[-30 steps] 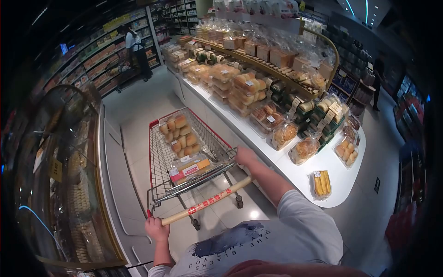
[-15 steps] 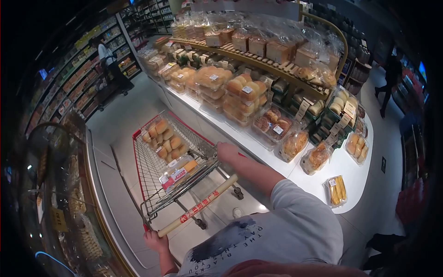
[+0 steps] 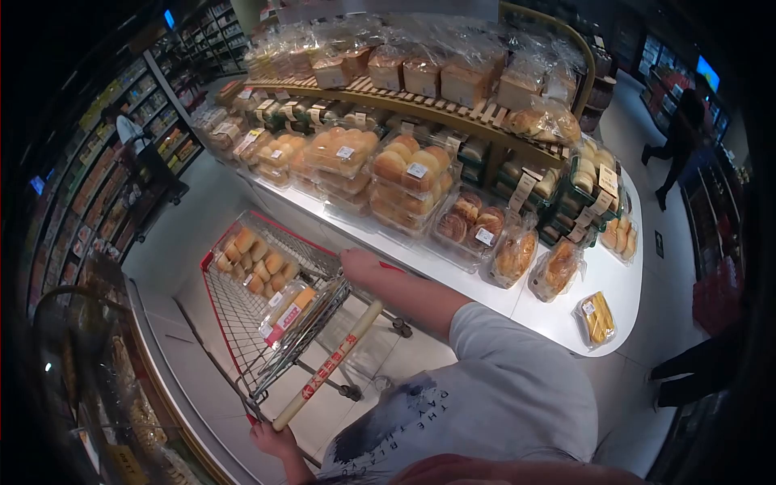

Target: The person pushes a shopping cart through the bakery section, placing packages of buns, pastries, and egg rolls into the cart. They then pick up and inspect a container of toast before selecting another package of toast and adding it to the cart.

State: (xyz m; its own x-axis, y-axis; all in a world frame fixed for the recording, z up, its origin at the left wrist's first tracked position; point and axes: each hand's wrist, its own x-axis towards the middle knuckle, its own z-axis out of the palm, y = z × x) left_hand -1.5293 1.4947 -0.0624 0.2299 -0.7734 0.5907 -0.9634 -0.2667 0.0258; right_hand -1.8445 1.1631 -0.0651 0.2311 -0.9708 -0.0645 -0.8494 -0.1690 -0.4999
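A wire shopping cart with red edging stands in front of me, its cream push bar printed with red characters. My left hand is curled around the cart's frame at the near left end of the bar. On the far right side, my right hand is closed over the cart's rim, close to the display counter. Inside the cart lie a clear pack of bread rolls and a smaller pack with a pink label. Both hands' fingertips are partly hidden.
A white display counter carries stacked roll packs, bagged loaves and a yellow pastry pack. Sliced bread stands on a slatted shelf. A glass-fronted case borders the left. People are in the aisles.
My view has shifted, so the cart, both hands and counter sit further left in the picture. Both hands keep their hold on the cart. The person on the right shows in a different stride.
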